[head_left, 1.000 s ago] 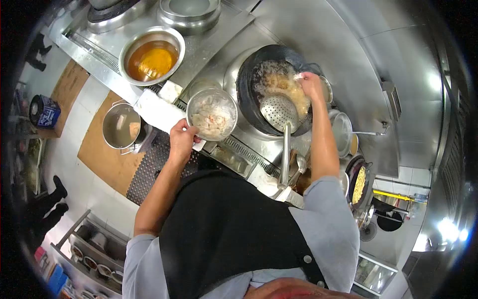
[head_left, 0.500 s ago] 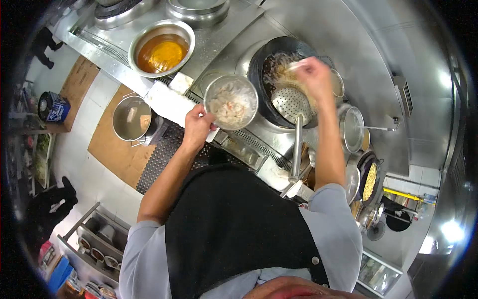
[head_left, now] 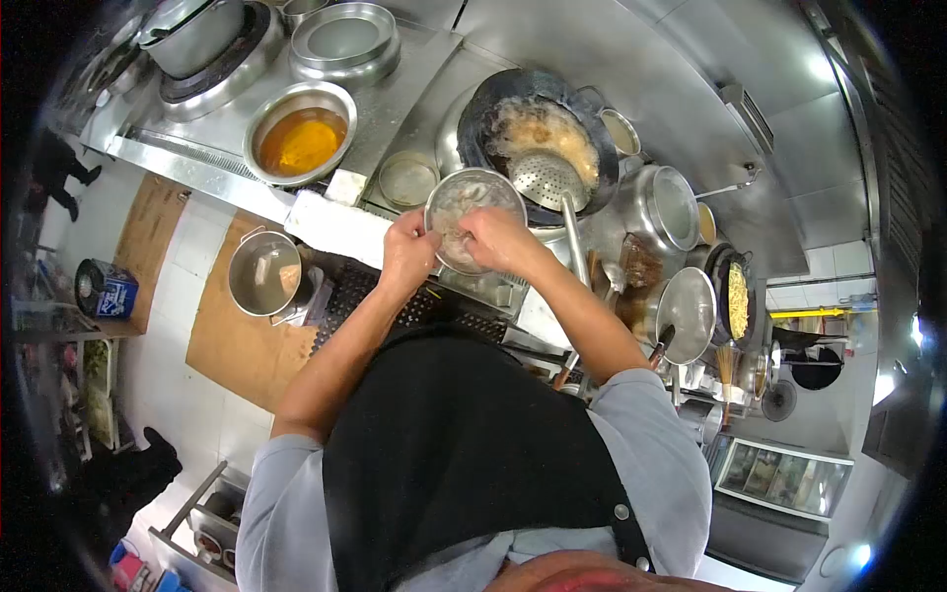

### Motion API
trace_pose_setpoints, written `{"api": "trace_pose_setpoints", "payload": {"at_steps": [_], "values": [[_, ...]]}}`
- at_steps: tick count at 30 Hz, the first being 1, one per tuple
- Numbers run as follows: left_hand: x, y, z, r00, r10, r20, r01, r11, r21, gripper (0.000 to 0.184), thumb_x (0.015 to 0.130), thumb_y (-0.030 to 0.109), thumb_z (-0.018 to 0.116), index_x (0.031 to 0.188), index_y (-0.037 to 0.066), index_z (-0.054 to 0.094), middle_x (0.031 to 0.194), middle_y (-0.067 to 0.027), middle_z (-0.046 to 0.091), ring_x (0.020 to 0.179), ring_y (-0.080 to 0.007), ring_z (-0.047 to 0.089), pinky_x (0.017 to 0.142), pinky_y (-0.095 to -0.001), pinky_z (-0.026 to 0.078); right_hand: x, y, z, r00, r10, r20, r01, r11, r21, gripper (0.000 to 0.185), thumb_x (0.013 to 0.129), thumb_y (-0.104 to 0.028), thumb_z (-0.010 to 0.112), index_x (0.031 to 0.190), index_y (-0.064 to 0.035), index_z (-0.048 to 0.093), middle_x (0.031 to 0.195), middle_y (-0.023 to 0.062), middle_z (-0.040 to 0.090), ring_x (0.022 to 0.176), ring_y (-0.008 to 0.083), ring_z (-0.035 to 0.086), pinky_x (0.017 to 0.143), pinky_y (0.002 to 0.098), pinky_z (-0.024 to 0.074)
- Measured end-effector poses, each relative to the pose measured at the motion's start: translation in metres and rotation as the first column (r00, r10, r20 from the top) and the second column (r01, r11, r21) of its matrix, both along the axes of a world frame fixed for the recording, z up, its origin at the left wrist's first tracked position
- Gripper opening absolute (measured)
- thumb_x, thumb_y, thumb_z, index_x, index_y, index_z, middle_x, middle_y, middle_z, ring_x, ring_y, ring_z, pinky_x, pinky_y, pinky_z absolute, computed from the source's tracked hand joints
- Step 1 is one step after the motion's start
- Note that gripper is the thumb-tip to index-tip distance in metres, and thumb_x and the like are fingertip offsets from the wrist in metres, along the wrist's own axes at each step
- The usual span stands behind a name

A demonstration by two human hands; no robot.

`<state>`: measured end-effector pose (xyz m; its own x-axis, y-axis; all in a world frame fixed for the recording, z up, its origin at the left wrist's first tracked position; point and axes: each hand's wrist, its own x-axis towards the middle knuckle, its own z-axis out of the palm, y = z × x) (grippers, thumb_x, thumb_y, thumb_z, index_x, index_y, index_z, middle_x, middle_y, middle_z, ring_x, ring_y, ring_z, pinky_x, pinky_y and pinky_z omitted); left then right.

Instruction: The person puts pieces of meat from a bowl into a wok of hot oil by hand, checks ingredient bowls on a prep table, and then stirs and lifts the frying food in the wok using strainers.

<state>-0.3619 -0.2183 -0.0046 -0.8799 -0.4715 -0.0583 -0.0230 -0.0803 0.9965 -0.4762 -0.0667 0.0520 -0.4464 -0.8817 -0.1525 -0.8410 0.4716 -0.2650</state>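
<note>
My left hand point(head_left: 408, 253) grips the near-left rim of a round metal bowl point(head_left: 515, 194), thumb over the edge. Pale, wet, coated pieces of food point(head_left: 456, 200) lie inside it. My right hand point(head_left: 495, 240) reaches over the bowl's near-right rim, fingers bent down into the food; the fingertips and anything between them are hidden. Just beyond the bowl is a dark wok point(head_left: 475, 120) with foaming oil point(head_left: 538, 126). A perforated skimmer point(head_left: 548, 182) rests in the wok, its long handle pointing toward me, and neither hand touches it.
A metal basin of amber liquid point(head_left: 279, 150) stands left of the wok. A folded white cloth point(head_left: 335, 225) lies along the counter edge. Below sits a pot with pale chunks in water point(head_left: 263, 274). Pots, a strainer point(head_left: 686, 316) and a pan of noodles point(head_left: 737, 301) stand on the right.
My right hand has come back from over the wok and into the bowl. The bowl's food now shows less around my fingers. The view has shifted slightly.
</note>
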Motion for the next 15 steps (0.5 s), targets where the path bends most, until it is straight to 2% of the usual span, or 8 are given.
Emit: {"api": "trace_pose_setpoints", "payload": {"at_steps": [1,2,6,8,9,10,13,15], "values": [[0.004,0.002,0.007,0.993,-0.028,0.112,0.011,0.989,0.148,0.006,0.082,-0.002,0.063,0.084,-0.005,0.067,0.085,-0.0103,0.065,0.058,-0.0154,0.061,0.05,-0.0302,0.051,-0.001,0.005,-0.001,1.0,0.001,-0.005,-0.001,1.0,0.008,0.018,0.081,-0.011,0.062,0.094,-0.0052,0.072,0.093,0.0223,0.071,0.093,0.0424,0.069,0.083,0.0529,0.0556],[0.003,0.003,0.001,0.996,0.009,0.089,-0.021,0.99,0.138,0.009,0.082,-0.002,0.063,0.087,-0.005,0.069,0.076,-0.0056,0.058,0.054,-0.0149,0.059,0.05,-0.0294,0.05,-0.003,0.011,-0.007,0.998,-0.022,-0.057,0.019,0.999,-0.044,0.019,0.08,-0.01,0.061,0.094,-0.0053,0.072,0.095,0.0221,0.071,0.093,0.0424,0.069,0.084,0.053,0.0555],[-0.01,-0.006,-0.002,0.993,0.066,0.103,-0.082,0.984,0.156,0.007,0.084,-0.001,0.064,0.088,-0.005,0.066,0.072,-0.0045,0.057,0.055,-0.015,0.06,0.051,-0.0291,0.051,-0.051,0.019,-0.005,0.986,-0.14,-0.09,0.122,0.975,-0.184,0.019,0.081,-0.007,0.062,0.097,-0.0064,0.074,0.098,0.0196,0.072,0.092,0.0416,0.069,0.083,0.0507,0.0558],[-0.021,-0.01,-0.01,0.987,0.137,0.089,-0.151,0.971,0.184,0.004,0.084,-0.001,0.064,0.086,-0.004,0.064,0.071,-0.0048,0.058,0.055,-0.0149,0.06,0.051,-0.0292,0.051,-0.079,0.021,0.027,0.957,-0.282,0.075,0.289,0.88,-0.378,0.017,0.086,-0.011,0.066,0.1,-0.0077,0.075,0.097,0.0168,0.073,0.089,0.0374,0.071,0.08,0.0454,0.0565],[-0.024,-0.011,-0.015,0.979,0.186,0.082,-0.199,0.958,0.205,0.003,0.085,-0.001,0.064,0.084,-0.003,0.063,0.071,-0.0052,0.058,0.055,-0.0147,0.059,0.051,-0.0293,0.05,-0.093,0.023,0.05,0.9,-0.409,0.146,0.435,0.84,-0.324,0.019,0.089,-0.017,0.07,0.106,-0.0089,0.076,0.094,0.0158,0.074,0.085,0.032,0.072,0.078,0.0406,0.0562],[-0.025,-0.013,-0.017,0.972,0.194,0.129,-0.22,0.946,0.236,0.003,0.085,-0.002,0.063,0.083,-0.003,0.061,0.069,-0.0061,0.059,0.054,-0.0142,0.058,0.05,-0.0294,0.048,-0.11,0.023,0.064,0.867,-0.444,0.226,0.497,0.794,-0.349,0.021,0.091,-0.018,0.07,0.109,-0.0098,0.076,0.095,0.0154,0.076,0.084,0.0279,0.072,0.078,0.0384,0.056],[-0.028,-0.017,-0.051,0.953,0.257,0.161,-0.297,0.898,0.326,0.002,0.085,-0.002,0.063,0.084,-0.003,0.062,0.068,-0.0066,0.059,0.054,-0.0139,0.057,0.049,-0.0291,0.047,-0.2,0.032,0.04,0.886,-0.445,0.13,0.459,0.805,-0.375,0.027,0.086,-0.02,0.072,0.111,-0.0094,0.077,0.1,0.0185,0.076,0.091,0.0299,0.074,0.083,0.0399,0.0565],[-0.026,-0.017,-0.055,0.94,0.264,0.214,-0.323,0.89,0.322,0.001,0.084,-0.003,0.062,0.086,-0.003,0.062,0.069,-0.0071,0.06,0.054,-0.014,0.056,0.05,-0.0285,0.047,-0.249,0.03,0.01,0.906,-0.416,-0.076,0.371,0.868,-0.331,0.03,0.084,-0.021,0.071,0.111,-0.0085,0.077,0.1,0.0209,0.075,0.095,0.0351,0.074,0.085,0.0433,0.0569]]}}
